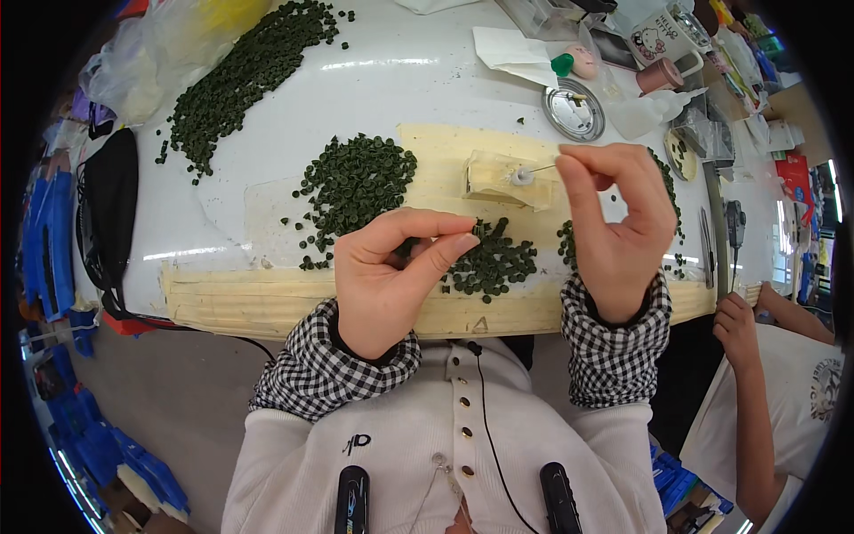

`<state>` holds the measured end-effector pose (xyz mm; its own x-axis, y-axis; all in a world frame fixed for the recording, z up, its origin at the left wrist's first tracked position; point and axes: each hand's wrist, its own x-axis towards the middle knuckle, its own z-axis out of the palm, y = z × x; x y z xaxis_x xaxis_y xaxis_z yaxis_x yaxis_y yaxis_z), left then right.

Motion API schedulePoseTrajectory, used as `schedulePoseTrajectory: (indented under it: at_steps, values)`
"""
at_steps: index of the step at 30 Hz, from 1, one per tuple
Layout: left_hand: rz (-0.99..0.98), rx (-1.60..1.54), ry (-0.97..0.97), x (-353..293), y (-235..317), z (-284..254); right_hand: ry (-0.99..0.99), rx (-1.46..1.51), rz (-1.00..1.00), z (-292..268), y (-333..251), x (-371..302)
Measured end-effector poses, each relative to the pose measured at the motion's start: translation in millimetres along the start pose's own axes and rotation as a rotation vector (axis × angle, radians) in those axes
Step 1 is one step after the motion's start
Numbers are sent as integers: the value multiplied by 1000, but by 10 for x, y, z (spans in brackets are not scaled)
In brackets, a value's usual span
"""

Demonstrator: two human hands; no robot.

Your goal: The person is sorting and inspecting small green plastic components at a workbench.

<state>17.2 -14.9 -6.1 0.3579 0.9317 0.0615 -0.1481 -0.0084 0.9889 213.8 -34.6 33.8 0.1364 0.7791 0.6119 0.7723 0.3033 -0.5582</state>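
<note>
My left hand (391, 271) pinches a small dark green cap-like piece (478, 228) between thumb and forefinger; most of it is hidden by the fingertips. My right hand (618, 209) is closed on a thin needle-like rod (544, 167). The rod's far end reaches a small white nozzle (522, 176) on a block wrapped in yellowish tape (491, 181). Below the block, between my hands, lies a loose pile of the same green pieces (494, 267). A larger pile (356, 182) sits beyond my left hand.
A long heap of green pieces (245, 80) lies at the far left beside a clear plastic bag (142, 76). A round metal dish (573, 111), a tissue (511, 55) and a white mug (663, 40) stand at the back right. Another person's hand (735, 325) rests at the right edge.
</note>
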Motion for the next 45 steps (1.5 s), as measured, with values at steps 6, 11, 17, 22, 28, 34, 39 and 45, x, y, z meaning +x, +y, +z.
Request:
schedulePoseTrajectory:
  at_steps: [6, 11, 17, 22, 28, 34, 39, 45]
  values:
    - [7, 24, -17, 0, 2, -8, -100, 377, 60, -48, -206, -61]
    - [9, 3, -16, 2, 4, 4, -171, 648, 142, 79, -222, -129]
    - [10, -21, -24, 0, -10, 2, -207, 626, 142, 98, -202, -132]
    - [17, -18, -29, 3, -17, 1, -208, 606, 125, 104, -192, -128]
    - [-8, -13, -26, -2, -2, -1, -113, 689, 226, 90, -241, -121]
    - [-15, 9, -1, -3, 12, 3, 49, 184, 81, 65, -23, -40]
    - [-40, -40, 12, 7, 10, 13, -107, -77, 5, 90, 21, -11]
    - [-64, -26, 18, -4, 16, -16, -57, -94, 33, -31, -172, -70]
